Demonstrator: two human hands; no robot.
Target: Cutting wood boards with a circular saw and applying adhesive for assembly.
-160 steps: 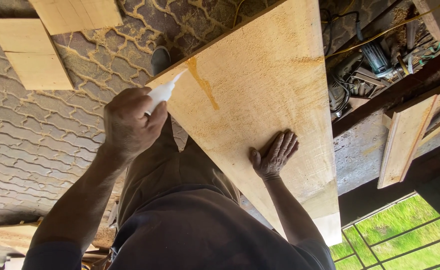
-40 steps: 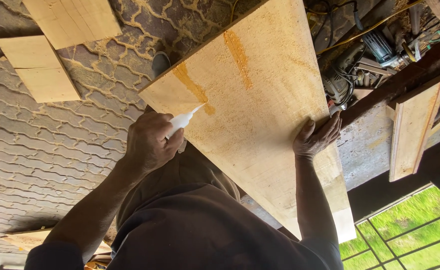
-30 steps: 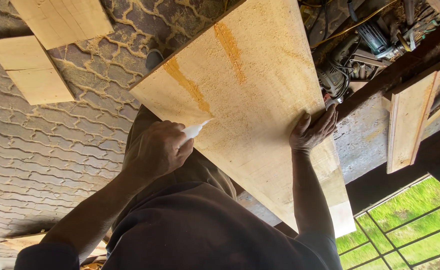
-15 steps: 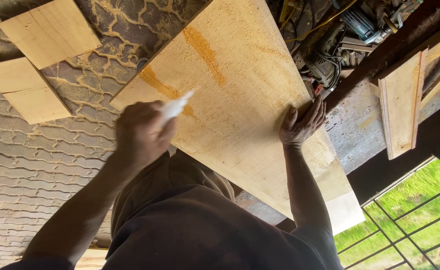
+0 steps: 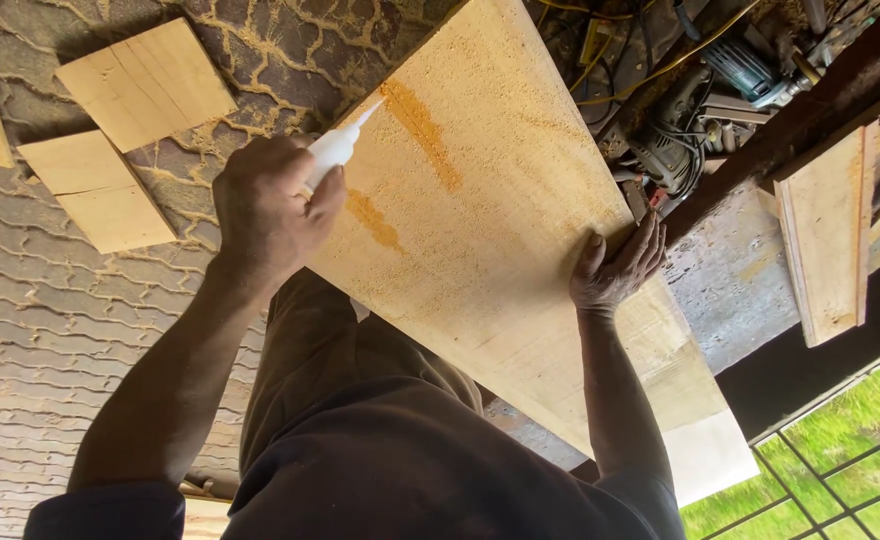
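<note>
From my remote seat I saw the left hand [image 5: 265, 205] wrapped around a white glue bottle [image 5: 335, 150], the fingers closed tight on it, with the nozzle pointing at the upper part of the long wooden board [image 5: 520, 270]. The right hand [image 5: 615, 270] lay on the far edge of the board with the fingers spread and a little bent; it was pressing on the board, not gripping anything.

The board lay slanted across the view, in front of the person's legs. On its surface there were two brownish streaks of glue [image 5: 420, 120], one short near the nozzle and one longer above it. I judged that the gluing was only at the beginning: most of the board's face looked dry and bare, so much spreading was left.

Around the work, three small wooden offcuts [image 5: 145, 85] lay on the patterned paving [image 5: 50, 330], which was covered with sawdust. Beyond the board there was a heap of power tools and yellow cables [image 5: 700, 90] beside a dark beam [image 5: 800, 110], and a narrow plank [image 5: 825, 230] leaned there. The tools were close to the far edge of the board, near the right hand, and they could hinder moving it.
</note>
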